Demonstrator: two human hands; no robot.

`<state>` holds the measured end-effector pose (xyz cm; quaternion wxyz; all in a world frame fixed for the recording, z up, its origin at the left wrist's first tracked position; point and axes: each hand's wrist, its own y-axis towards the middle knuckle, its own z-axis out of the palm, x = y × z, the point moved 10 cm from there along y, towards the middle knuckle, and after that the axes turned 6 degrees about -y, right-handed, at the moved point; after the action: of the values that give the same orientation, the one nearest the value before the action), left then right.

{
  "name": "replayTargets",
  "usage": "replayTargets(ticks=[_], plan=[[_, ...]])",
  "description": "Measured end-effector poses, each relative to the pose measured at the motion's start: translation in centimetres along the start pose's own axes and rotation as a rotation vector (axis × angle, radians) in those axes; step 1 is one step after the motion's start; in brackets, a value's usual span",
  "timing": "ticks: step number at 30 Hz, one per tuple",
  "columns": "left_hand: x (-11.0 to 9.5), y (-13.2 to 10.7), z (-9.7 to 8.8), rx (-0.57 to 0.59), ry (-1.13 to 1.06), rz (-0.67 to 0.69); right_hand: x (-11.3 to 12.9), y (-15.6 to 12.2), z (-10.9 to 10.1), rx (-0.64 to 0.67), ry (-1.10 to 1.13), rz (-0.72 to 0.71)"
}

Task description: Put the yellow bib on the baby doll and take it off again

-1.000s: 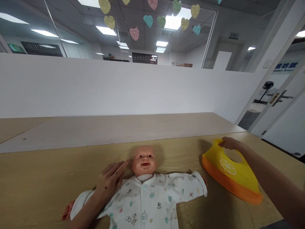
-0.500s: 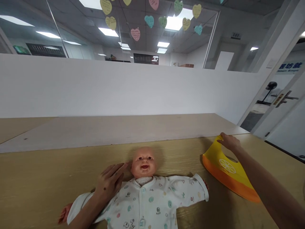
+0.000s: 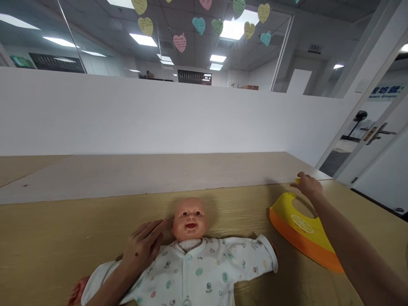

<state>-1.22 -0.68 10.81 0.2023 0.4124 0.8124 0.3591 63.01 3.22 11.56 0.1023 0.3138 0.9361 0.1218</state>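
A baby doll (image 3: 190,221) lies on its back on a light wooden table (image 3: 57,238), dressed in a white printed long-sleeved suit (image 3: 194,272). My left hand (image 3: 143,246) rests with its fingers spread on the doll's shoulder, next to the head. To the right of the doll lies a yellow bib with an orange rim (image 3: 301,229). My right hand (image 3: 307,185) is at the bib's top, and a yellow strap tip (image 3: 297,181) shows at its fingers. The hand hides most of that strap.
A paler board (image 3: 153,174) lies beyond the table, and a white partition wall (image 3: 143,119) rises behind it. A white door with a metal handle (image 3: 376,136) stands at the right. Paper hearts (image 3: 199,25) hang from the ceiling.
My right hand has moved up and away from the bib's body, with the strap tip at its fingers. The bib looks shorter in view. My left hand stays on the doll's shoulder.
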Motion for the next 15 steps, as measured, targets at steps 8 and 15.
replayTargets(ticks=[8,15], plan=[[-0.2,0.3,-0.1,-0.008,0.023,-0.007,-0.4,0.6,-0.5,-0.022,0.126,0.164],[0.0,0.0,0.0,-0.006,0.011,-0.021,-2.0,-0.1,0.2,0.042,0.094,0.179]])
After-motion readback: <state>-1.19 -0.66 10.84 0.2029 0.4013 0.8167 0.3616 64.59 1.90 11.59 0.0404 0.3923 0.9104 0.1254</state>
